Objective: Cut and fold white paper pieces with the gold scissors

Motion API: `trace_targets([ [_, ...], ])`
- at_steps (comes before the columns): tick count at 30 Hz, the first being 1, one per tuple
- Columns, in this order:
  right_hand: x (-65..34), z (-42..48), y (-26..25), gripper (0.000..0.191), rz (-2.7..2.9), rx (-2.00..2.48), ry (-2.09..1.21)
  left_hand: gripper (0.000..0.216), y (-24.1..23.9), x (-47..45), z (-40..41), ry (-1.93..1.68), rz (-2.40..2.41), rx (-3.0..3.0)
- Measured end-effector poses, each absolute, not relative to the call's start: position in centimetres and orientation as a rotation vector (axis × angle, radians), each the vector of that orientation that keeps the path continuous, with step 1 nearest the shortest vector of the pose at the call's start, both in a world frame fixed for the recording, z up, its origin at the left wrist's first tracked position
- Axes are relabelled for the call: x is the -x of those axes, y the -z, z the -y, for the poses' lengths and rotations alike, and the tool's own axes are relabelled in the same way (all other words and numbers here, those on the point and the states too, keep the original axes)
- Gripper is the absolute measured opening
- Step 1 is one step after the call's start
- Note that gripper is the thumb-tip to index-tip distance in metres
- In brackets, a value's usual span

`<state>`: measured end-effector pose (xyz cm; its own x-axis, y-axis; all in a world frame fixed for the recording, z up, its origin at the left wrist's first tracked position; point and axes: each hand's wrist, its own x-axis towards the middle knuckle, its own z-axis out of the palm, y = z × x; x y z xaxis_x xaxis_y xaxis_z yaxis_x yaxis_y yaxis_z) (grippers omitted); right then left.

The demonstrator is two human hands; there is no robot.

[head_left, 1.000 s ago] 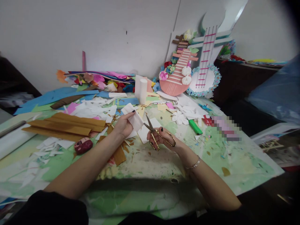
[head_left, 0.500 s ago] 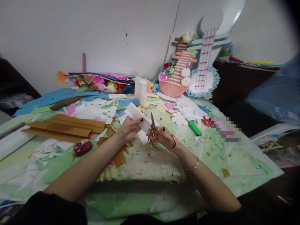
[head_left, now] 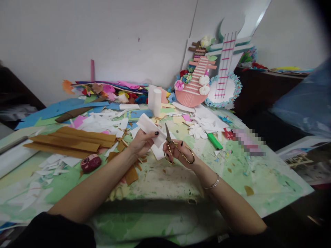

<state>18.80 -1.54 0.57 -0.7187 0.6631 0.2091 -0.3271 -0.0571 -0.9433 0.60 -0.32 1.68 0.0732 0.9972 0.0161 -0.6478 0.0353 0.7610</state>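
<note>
Brown paper strips [head_left: 69, 141] lie toward the left edge of the table [head_left: 279, 193], with a dark red owl-like object [head_left: 90, 163] between them and the near edge. Above the near edge, about midway along it, the left hand [head_left: 141, 144] is partly curled, pinching a folded white paper [head_left: 148, 124] with the thumb on top and the fingers behind. Just right of it, the right hand [head_left: 181, 155] is curled through the loops of gold-handled scissors [head_left: 168, 137], the loops spread apart. 1 blade points up toward the far edge, close beside the paper's right end (whether the paper sits between the 2 blades, I cannot tell).

The step in hand looks like bringing paper and scissors together for trimming. To my eye, the next move calls for a firm, flat hold on the layers, with the left fingertips clear of the blades. Farther right lies a white paper flower [head_left: 198, 131].
</note>
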Motion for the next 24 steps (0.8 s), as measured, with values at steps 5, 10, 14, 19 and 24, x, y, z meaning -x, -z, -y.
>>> trace_targets([
  [5,-18.60,1.98,-0.83,0.061,1.466,0.429,-1.814,0.036,-1.72,-0.38,0.11,-1.408,-0.636,-0.709],
  [10,-18.44,1.87,-0.59,0.058,1.470,0.471,-1.821,0.027,-1.99,-0.06,0.05,-1.415,-0.616,-0.725],
  [14,-18.49,1.65,-0.51,0.061,1.526,0.488,-1.793,0.026,-2.08,0.06,0.12,-1.407,-0.615,-0.735],
  [19,-18.52,1.71,-0.54,0.061,1.595,0.553,-1.783,0.030,-2.18,-0.01,0.21,-1.398,-0.629,-0.726],
  [24,-18.41,1.93,-0.50,0.056,1.596,0.581,-1.789,0.032,-2.42,-0.04,0.32,-1.403,-0.652,-0.728],
])
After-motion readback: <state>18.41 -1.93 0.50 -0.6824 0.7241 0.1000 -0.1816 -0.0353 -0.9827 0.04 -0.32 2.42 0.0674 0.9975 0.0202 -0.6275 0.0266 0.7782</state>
